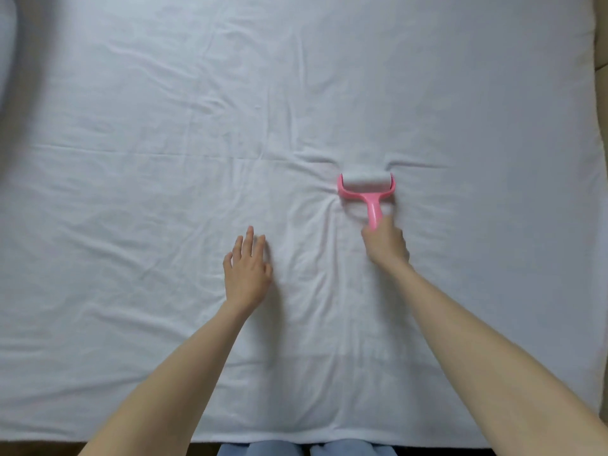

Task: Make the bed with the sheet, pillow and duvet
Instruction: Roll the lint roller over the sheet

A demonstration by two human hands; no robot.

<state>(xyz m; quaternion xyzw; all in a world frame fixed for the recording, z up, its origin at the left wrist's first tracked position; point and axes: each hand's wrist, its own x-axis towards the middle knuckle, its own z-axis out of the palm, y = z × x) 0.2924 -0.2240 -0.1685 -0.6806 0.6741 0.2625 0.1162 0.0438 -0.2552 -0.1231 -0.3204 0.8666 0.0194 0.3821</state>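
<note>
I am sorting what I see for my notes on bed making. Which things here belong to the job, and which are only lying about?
Belong to the job:
white sheet, spread and wrinkled
pink lint roller, gripped by the right hand
left hand, flat on the sheet

Only lying about:
white bedding at the far left edge, too blurred to name

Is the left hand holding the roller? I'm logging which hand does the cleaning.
No, the right hand grips the pink roller by its handle, while the left hand lies flat and open on the sheet.
</note>
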